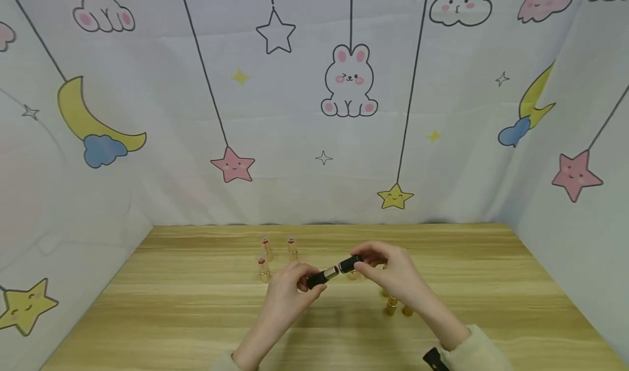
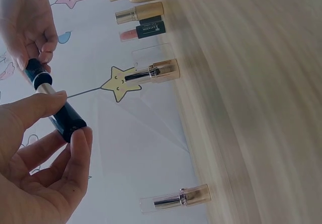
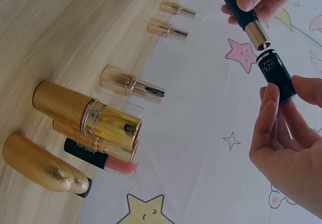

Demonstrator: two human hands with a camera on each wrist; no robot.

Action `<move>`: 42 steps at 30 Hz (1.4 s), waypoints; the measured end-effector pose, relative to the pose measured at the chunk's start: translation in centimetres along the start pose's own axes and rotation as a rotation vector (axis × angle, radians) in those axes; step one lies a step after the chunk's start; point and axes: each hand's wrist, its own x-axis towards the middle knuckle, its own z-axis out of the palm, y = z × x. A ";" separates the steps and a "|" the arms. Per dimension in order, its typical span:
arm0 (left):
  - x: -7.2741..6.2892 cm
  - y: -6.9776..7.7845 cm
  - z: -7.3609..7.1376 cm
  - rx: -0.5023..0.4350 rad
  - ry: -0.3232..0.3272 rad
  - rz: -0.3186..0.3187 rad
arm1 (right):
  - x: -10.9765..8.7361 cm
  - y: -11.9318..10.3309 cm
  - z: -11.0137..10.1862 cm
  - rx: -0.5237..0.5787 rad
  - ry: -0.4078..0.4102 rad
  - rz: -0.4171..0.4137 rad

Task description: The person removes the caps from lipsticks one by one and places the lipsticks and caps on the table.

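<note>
My left hand [image 1: 287,290] grips the black lower part of a lipstick tube [image 1: 316,280], its metallic collar pointing up to the right. Thumb and fingertips of my right hand [image 1: 395,270] pinch the black lipstick cap [image 1: 349,264]. The cap's mouth faces the collar, and in the right wrist view the two ends almost meet. White lettering runs along the cap [image 3: 276,75] there. Both pieces are held tilted above the wooden table [image 1: 196,311]. A rose-gold lipstick [image 1: 352,274] stands behind the hands, partly covered by the right one.
Three clear-capped lipsticks [image 1: 264,270] stand at the back left. Near the right forearm are gold lipstick tubes [image 1: 391,305], partly hidden, and a black-based lipstick with a pink tip [image 3: 121,166]. A printed cloth backdrop [image 1: 295,120] borders the table.
</note>
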 end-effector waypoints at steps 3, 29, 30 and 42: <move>0.1 -0.2 0.1 0.011 -0.007 0.009 | 0.0 0.1 -0.2 -0.022 0.002 0.004; 3.4 -1.2 4.6 -0.146 -0.258 -0.043 | 1.0 3.7 0.6 -0.434 -0.107 -0.072; 3.5 -1.1 4.8 -0.137 -0.263 -0.039 | 1.0 3.8 0.7 -0.443 -0.113 -0.075; 3.8 -0.9 6.4 -0.033 -0.305 -0.093 | 1.3 4.6 1.6 -0.552 -0.138 -0.090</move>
